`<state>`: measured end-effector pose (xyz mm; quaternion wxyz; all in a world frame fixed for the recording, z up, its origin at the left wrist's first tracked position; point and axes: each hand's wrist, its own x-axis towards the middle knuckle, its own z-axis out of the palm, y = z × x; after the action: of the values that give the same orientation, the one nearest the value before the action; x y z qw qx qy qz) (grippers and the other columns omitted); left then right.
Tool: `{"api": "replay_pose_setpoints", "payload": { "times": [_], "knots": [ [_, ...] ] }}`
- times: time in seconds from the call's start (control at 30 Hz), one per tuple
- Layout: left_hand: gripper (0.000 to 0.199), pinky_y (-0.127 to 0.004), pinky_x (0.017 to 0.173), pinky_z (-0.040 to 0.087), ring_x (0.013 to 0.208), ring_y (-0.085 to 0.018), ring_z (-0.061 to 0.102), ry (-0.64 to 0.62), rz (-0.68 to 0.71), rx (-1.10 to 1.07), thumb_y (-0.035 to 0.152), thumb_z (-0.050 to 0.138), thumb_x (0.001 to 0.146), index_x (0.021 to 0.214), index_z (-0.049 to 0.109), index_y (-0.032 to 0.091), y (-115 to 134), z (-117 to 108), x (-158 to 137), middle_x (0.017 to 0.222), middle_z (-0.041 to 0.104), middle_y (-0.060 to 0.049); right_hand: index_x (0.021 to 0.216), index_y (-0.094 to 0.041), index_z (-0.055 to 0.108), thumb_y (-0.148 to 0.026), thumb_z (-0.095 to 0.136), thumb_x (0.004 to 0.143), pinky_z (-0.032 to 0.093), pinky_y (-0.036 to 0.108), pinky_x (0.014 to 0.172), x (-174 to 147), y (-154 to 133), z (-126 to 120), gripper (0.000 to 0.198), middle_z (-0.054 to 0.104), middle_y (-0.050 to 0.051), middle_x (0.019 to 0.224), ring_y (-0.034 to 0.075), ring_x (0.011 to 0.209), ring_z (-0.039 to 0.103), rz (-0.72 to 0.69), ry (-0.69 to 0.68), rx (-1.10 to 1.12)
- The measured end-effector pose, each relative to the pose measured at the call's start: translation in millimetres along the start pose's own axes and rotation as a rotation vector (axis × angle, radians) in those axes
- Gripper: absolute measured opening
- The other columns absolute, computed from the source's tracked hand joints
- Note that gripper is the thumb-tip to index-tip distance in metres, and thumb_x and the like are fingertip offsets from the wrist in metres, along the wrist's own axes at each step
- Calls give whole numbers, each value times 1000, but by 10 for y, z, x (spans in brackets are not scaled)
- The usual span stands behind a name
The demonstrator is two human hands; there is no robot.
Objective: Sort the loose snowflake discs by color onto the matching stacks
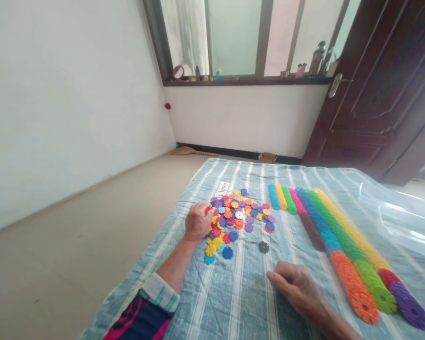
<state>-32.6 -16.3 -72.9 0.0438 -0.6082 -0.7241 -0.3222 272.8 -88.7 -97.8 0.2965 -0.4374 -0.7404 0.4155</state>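
Note:
A loose heap of notched plastic discs [239, 215] in many colours lies on the striped bedcover [216, 302]. My left hand [197, 221] is at the heap's left edge, its fingers closed, with a red notched disc [208, 210] at the fingertips. Over the cover, between heap and rows, my right hand [299, 288] has its fingers curled and the thumb pressed to them. Whatever it may hold is hidden. A black disc [264, 247] lies alone just beyond it. Overlapping rows of discs sorted by colour, such as a green row [343, 236], run along the right.
Clear plastic containers [400, 208] stand at the right edge of the bed. Tiled floor [102, 208] lies to the left. Against the far wall are a broom [187, 150] and a cardboard box [267, 157]. A dark red door [378, 85] stands at the right.

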Motion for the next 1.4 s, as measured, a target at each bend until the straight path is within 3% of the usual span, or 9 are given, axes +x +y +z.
{"api": "replay_pose_setpoints", "payload": {
  "times": [0.17,0.4,0.6,0.8,0.93,1.07,1.17,1.4],
  "knots": [
    [30,-37,109,43,124,-24,57,-150,83,56,32,60,87,112,67,19,127,51,-77,127,66,-11,54,-21,37,-51,49,89,28,27,53,8,-60,128,47,41,-3,56,12,54,38,-4,-12,-88],
    [52,-53,114,34,142,-32,41,-385,123,170,51,54,92,133,57,19,525,35,-349,150,48,-17,54,-21,34,-46,47,90,28,27,54,146,-150,288,46,42,-2,55,12,54,40,-51,-22,-136],
    [51,-57,114,33,140,-34,42,-398,320,123,53,60,89,129,59,22,708,115,-542,147,52,-16,54,-21,34,-50,47,89,32,26,53,145,-84,277,47,41,-2,55,12,53,39,-60,-24,-74],
    [43,-52,112,39,138,-31,46,-470,470,35,44,61,90,128,60,22,812,117,-657,146,54,-14,55,-21,36,-51,48,91,34,25,51,121,-57,235,49,40,-2,55,12,52,38,-105,-45,-30],
    [34,-46,113,40,134,-26,49,-420,525,-36,38,57,93,121,62,21,872,91,-670,143,56,-12,55,-21,35,-51,47,92,34,25,52,123,-76,224,49,40,-2,55,12,52,39,-118,-61,-23],
    [22,-43,103,45,113,-27,59,-319,320,104,28,51,93,104,67,18,798,47,-539,118,67,-12,56,-21,35,-50,46,93,34,25,52,116,-64,225,48,40,-2,56,12,52,40,-117,-64,-26],
    [24,-40,92,48,99,-26,60,-315,153,241,17,45,91,91,69,18,646,-49,-373,99,68,-10,56,-21,36,-46,46,93,34,24,52,107,-43,233,46,41,-2,57,12,53,40,-126,-60,-33],
    [14,-32,86,49,100,-25,63,-506,32,280,25,63,78,88,73,23,324,-284,-99,98,69,-6,57,-21,39,-40,46,94,33,24,53,106,-16,244,42,43,-2,57,12,54,41,-167,-45,-48]
  ]
}}
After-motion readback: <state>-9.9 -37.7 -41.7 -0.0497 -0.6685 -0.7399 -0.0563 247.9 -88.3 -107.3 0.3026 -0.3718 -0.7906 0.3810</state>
